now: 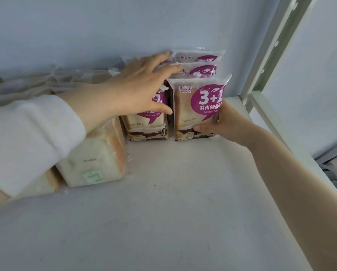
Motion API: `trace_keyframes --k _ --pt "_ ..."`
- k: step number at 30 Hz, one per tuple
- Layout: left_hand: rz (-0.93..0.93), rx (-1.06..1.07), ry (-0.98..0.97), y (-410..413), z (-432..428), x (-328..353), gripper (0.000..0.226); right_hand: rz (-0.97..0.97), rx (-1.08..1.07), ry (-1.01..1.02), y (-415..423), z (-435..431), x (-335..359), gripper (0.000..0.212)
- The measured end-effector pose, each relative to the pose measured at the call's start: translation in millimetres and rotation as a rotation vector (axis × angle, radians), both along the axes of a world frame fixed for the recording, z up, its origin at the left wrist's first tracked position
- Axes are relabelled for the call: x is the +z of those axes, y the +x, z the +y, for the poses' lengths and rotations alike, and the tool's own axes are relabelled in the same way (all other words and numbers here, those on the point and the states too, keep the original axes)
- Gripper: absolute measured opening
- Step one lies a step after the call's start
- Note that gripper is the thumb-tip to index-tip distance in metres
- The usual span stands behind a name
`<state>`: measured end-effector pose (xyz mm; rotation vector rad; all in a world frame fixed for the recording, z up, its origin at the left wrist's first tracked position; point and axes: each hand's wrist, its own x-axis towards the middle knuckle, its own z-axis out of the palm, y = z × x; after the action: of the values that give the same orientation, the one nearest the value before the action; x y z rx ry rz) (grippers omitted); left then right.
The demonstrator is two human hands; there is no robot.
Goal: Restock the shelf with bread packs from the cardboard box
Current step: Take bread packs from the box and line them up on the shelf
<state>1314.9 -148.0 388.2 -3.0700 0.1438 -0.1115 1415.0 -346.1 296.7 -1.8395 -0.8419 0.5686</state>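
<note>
Several purple-labelled bread packs stand upright in two rows at the back right of the white shelf (183, 192). My right hand (224, 124) grips the lower right corner of the front pack of the right row (195, 108), which stands on the shelf. My left hand (142, 83) lies with straight fingers over the tops of the left row, its thumb in front of that row's front pack (146, 124) and its fingertips reaching the packs behind (198, 70). The cardboard box is out of view.
Plain white bread packs (93, 163) lie on the shelf at the left, under my left forearm, with more clear-wrapped packs (27, 85) along the back wall. A white metal upright (269, 55) bounds the shelf on the right.
</note>
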Motion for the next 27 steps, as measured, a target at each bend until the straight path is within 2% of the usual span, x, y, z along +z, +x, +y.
trace_keyframes --k 4,9,13,15,18,21,23,27 --pt "-0.012 0.002 0.011 6 -2 -4 0.103 -0.058 0.010 -0.045 1 4 -3 0.072" --pt "-0.019 -0.001 0.067 8 -1 -6 0.104 -0.058 -0.005 -0.078 -3 8 2 0.082" --pt "0.030 0.037 0.135 3 2 7 0.113 -0.022 -0.074 -0.069 -16 8 9 0.083" --pt "0.034 0.078 0.142 -7 0 18 0.116 -0.026 -0.131 -0.060 -25 5 12 0.092" --pt "-0.065 0.112 0.192 -37 -1 33 0.102 -0.100 -0.378 -0.186 -48 -3 20 0.111" --pt "-0.179 0.141 0.313 -80 3 48 0.075 -0.267 -0.567 -0.388 -84 -15 32 0.103" --pt "-0.180 0.221 0.339 -115 10 55 0.064 -0.400 -0.599 -0.473 -116 -18 41 0.094" --pt "-0.139 0.347 0.310 -189 28 55 0.060 -0.595 -0.544 -0.586 -192 3 61 0.083"
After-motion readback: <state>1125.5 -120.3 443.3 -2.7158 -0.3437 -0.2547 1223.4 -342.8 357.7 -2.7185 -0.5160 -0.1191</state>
